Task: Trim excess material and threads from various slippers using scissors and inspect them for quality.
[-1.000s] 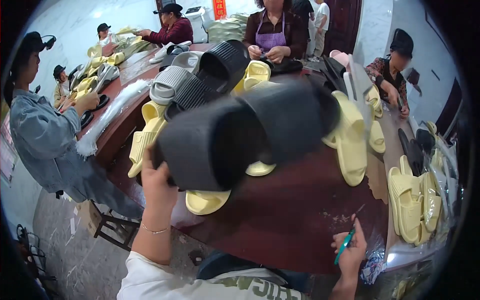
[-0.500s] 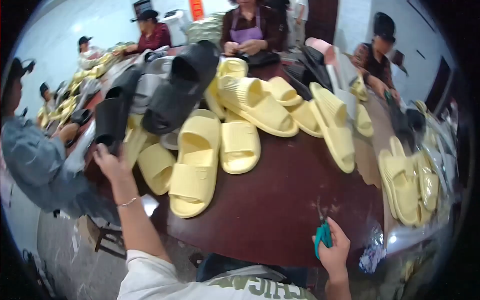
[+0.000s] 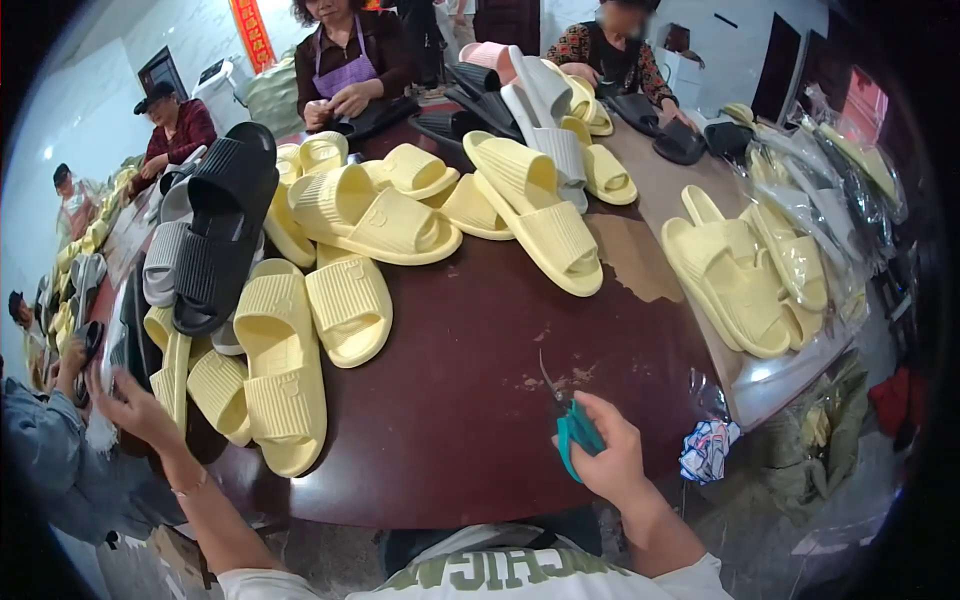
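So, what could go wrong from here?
The teal-handled scissors in the right hand have their tip uncovered, so a careless reach might nick the yellow slippers. The black slippers resting atop the pile might slide off if the left hand bumps them.

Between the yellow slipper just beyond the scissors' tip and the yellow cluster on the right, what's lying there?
Head view: a torn-edged brown sheet lies flat between that slipper and the slipper cluster.

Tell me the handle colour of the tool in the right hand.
The handle is teal, best seen in the head view.
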The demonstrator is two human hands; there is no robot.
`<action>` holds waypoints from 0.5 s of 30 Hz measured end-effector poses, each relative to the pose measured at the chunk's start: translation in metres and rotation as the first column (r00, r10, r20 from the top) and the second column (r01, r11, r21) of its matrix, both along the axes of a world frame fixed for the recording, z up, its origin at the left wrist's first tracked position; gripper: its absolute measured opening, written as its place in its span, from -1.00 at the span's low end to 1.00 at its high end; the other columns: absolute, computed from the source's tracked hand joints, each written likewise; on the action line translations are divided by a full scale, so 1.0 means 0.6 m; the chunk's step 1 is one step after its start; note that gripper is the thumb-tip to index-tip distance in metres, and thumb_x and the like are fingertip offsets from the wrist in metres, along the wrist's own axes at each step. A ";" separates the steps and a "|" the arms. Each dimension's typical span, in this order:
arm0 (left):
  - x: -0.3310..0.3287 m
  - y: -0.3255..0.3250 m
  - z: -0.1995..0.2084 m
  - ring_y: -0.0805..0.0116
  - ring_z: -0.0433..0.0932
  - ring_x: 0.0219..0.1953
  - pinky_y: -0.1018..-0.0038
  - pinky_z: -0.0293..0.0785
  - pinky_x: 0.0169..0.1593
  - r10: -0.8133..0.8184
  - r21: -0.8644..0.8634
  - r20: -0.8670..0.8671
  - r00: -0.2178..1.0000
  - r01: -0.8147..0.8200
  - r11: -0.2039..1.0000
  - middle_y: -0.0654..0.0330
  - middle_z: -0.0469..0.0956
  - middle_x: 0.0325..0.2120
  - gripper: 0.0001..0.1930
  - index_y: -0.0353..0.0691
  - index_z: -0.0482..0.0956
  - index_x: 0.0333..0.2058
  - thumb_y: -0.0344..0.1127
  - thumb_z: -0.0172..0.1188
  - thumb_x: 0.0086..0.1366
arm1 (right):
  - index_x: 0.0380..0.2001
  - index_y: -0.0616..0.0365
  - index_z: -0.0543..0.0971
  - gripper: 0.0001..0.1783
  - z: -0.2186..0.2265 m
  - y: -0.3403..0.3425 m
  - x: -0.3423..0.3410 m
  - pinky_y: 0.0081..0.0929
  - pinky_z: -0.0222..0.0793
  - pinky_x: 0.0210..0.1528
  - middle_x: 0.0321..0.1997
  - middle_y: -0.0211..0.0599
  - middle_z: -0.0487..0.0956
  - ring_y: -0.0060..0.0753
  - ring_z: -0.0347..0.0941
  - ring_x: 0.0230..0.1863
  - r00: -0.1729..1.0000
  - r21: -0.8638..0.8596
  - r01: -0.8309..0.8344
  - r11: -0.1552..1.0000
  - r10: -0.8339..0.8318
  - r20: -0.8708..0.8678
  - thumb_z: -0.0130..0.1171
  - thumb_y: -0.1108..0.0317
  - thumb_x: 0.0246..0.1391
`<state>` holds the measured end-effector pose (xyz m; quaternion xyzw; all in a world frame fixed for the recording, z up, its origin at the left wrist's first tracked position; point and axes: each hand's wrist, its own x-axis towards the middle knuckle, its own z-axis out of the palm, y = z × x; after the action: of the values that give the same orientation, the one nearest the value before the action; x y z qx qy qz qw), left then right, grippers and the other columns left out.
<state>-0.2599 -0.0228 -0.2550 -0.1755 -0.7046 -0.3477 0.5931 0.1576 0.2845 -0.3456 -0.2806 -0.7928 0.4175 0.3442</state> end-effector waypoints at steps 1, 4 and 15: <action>0.032 0.044 0.004 0.17 0.34 -0.01 0.37 0.23 0.06 -0.098 -0.126 0.023 0.995 0.100 0.987 0.00 0.37 -0.05 -0.64 -0.41 0.31 0.00 -0.45 0.04 0.22 | -0.04 0.26 0.37 -0.45 0.002 -0.001 0.001 -0.60 0.40 -0.22 -0.31 -0.27 0.54 -0.60 0.47 -0.28 1.000 0.000 0.006 1.000 -0.006 -0.002 0.27 0.56 -0.17; 0.189 0.235 0.006 0.11 0.29 0.09 0.25 0.21 0.11 -0.596 -0.128 0.508 0.621 0.739 0.661 0.02 0.31 0.01 -0.45 -0.29 0.28 0.04 -0.57 0.15 0.01 | 0.01 0.26 0.27 -0.42 0.003 0.005 0.005 -0.62 0.37 -0.24 -0.38 -0.31 0.51 -0.61 0.45 -0.34 1.000 -0.088 -0.001 0.996 0.000 -0.017 0.20 0.60 -0.13; 0.333 0.655 -0.096 0.16 0.36 0.00 0.36 0.31 0.04 -0.571 0.623 0.717 -0.400 0.734 0.269 -0.10 0.32 -0.02 -0.06 -0.41 -0.06 0.16 -0.14 0.35 -0.04 | 0.03 0.22 0.19 -0.49 -0.018 0.021 0.011 -0.68 0.31 -0.42 -0.47 -0.31 0.43 -0.65 0.33 -0.52 0.965 -0.228 -0.055 0.972 -0.007 -0.264 0.08 0.55 -0.01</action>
<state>-0.0602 0.3702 -0.3126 -0.3578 -0.6473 -0.5978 -0.3093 0.1640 0.2972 -0.3567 -0.2516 -0.6891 0.5451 0.4059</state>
